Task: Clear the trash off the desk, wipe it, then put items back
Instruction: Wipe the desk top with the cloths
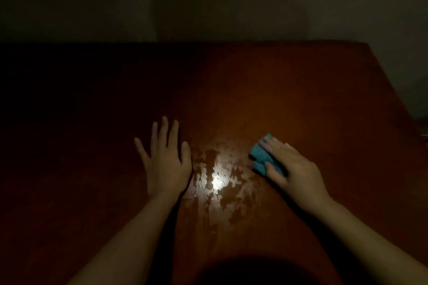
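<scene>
We find the teal cloth (261, 159) right of centre in the lower half of the frame, lying on the desk (278, 88) under the right hand (291, 166). That hand's fingers lie fairly straight across the cloth with the thumb laid over its near part, so we read it as pressing down flat, not gripping. Just left of the cloth, a wet patch (217, 183) streaks the wood and throws back a bright glare. On the far side of the patch the left hand (165, 164) rests palm down on the desk, fingers spread and holding nothing.

We judge the wiping to be under way, with the wet patch not yet taken up.

Our main worry is the light. The upper left of the desk is nearly black, so smears or crumbs there could be missed and left behind. With only a flat press, the cloth could bunch or slip from under the fingers on the slick film. The left hand sits at the edge of the wet, and a wide sweep could run the cloth into it or push water under the palm. Water pushed towards the bottom edge of the frame could drip off the desk.
</scene>
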A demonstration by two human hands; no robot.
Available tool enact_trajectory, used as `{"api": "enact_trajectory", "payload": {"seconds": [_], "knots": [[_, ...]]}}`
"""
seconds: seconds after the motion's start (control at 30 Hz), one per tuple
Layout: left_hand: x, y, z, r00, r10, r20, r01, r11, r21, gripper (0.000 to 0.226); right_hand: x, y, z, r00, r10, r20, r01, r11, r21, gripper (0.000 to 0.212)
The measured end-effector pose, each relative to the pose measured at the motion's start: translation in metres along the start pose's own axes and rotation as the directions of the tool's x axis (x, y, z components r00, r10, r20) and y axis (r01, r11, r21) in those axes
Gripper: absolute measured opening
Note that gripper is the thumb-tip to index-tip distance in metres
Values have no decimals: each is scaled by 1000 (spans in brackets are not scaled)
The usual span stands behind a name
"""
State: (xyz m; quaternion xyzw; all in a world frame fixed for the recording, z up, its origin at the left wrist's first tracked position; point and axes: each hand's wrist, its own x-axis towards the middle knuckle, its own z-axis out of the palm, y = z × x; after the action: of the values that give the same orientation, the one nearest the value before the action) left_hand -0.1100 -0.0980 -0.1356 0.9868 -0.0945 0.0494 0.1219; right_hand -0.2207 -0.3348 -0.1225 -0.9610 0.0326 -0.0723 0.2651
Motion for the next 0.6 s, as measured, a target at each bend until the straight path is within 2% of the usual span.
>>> {"api": "enact_trajectory", "payload": {"seconds": [0.17, 0.33, 0.43, 0.5, 0.6], "knots": [[45, -1, 2, 992, 123, 41, -121, 992, -27, 64, 86, 9, 7, 996, 76, -41, -78, 996, -49, 48], [114, -19, 10, 992, 122, 31, -121, 993, -8, 65, 169, -8, 28, 999, 43, -33, -44, 999, -14, 47], [124, -21, 16, 984, 163, 70, -161, 987, -23, 64, 141, -19, 40, 991, -114, 70, 112, 993, 35, 50], [125, -22, 16, 981, 173, 84, -172, 985, -20, 64, 97, -26, 43, 958, -235, 162, 225, 971, 79, 46], [130, -19, 13, 976, 197, 89, -195, 980, -36, 65, 56, -18, 30, 925, -299, 235, 280, 953, 112, 47]]}}
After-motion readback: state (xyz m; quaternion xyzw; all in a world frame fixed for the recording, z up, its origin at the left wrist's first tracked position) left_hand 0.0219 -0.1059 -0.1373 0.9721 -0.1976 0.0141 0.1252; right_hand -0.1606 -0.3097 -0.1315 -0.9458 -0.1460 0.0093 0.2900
